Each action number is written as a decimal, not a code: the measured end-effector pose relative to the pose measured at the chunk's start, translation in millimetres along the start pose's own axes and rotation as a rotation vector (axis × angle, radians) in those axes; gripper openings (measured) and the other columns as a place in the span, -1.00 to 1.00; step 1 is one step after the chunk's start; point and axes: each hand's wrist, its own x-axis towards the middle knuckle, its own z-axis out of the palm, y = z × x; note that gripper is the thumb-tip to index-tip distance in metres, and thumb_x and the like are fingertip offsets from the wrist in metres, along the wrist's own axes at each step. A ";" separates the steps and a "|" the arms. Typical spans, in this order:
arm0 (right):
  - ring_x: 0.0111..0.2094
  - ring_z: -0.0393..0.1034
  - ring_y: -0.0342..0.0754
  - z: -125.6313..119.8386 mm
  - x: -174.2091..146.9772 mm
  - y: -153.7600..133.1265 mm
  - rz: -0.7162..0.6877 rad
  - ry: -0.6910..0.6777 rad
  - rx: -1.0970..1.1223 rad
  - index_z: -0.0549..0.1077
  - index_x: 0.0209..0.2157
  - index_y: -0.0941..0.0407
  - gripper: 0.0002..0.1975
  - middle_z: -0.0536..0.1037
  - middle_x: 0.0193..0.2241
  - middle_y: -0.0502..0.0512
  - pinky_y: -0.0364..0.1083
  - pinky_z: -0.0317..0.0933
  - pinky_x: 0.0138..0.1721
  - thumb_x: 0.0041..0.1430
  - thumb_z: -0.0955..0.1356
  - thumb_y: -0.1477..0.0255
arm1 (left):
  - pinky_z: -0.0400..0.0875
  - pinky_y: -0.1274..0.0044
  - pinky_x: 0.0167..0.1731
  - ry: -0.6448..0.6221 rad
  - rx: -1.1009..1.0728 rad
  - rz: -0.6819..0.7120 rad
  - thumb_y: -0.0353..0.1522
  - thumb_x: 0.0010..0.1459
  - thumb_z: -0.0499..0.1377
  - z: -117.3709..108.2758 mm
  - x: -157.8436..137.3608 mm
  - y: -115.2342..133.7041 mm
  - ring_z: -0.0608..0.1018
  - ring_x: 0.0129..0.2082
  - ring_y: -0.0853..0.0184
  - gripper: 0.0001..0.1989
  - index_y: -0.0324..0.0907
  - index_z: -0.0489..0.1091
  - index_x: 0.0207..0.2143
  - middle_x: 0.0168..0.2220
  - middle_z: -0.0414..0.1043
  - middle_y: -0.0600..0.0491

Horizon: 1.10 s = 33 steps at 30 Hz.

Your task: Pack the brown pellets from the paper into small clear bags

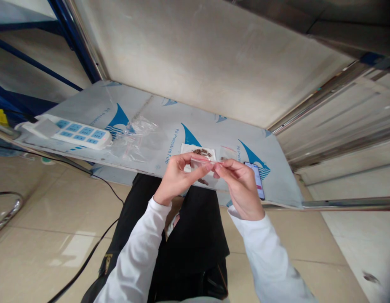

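Observation:
A small clear zip bag [210, 173] with a red strip along its top hangs between my hands, brown pieces showing low inside it. My left hand [181, 172] pinches the bag's top edge on the left. On the right, my right hand [241, 181] has its thumb and fingers closed on the same edge. Just behind the bag, a white paper [187, 148] lies on the table with several small brown pieces [203, 152] on it. Another clear bag with a red strip [228, 152] rests beyond my right hand.
The table [157, 160] is covered in printed protective film. A white power strip [81, 134] and crumpled clear plastic bags [134, 134] are on its left part. A phone [258, 181] lies by my right hand. A black cable [100, 235] hangs to the floor.

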 end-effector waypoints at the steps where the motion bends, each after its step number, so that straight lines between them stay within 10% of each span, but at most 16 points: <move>1: -0.45 0.42 -0.13 -0.5 -0.5 -0.5 -0.001 -0.013 -0.016 0.51 -0.44 0.13 -0.79 0.57 -0.48 0.03 -0.12 0.33 -0.34 -0.03 0.50 0.29 | 0.49 0.47 -0.34 -0.007 -0.007 0.000 -0.28 0.03 0.31 0.3 -0.1 -0.2 0.58 -0.38 0.30 -0.84 -0.20 0.54 -0.38 -0.38 0.59 0.01; 21: -0.38 0.44 -0.12 -7.8 -3.0 23.5 0.048 -0.025 0.006 0.51 -0.24 0.11 -0.72 0.57 -0.39 0.03 -0.14 0.32 -0.29 0.01 0.48 0.28 | 0.40 0.54 -0.38 0.025 0.091 -0.048 -0.27 0.00 0.33 -6.6 3.0 -21.4 0.54 -0.46 0.36 -0.80 -0.24 0.50 -0.48 -0.48 0.55 0.02; 33: -0.40 0.47 -0.10 -21.1 0.9 36.6 0.090 0.019 -0.019 0.56 -0.45 0.12 -0.82 0.61 -0.46 0.03 -0.12 0.32 -0.28 -0.05 0.51 0.30 | 0.33 0.56 -0.34 -0.171 0.127 -0.104 -0.23 0.04 0.30 0.8 6.3 -33.7 0.56 -0.32 0.34 -0.76 -0.20 0.57 -0.29 -0.29 0.61 -0.01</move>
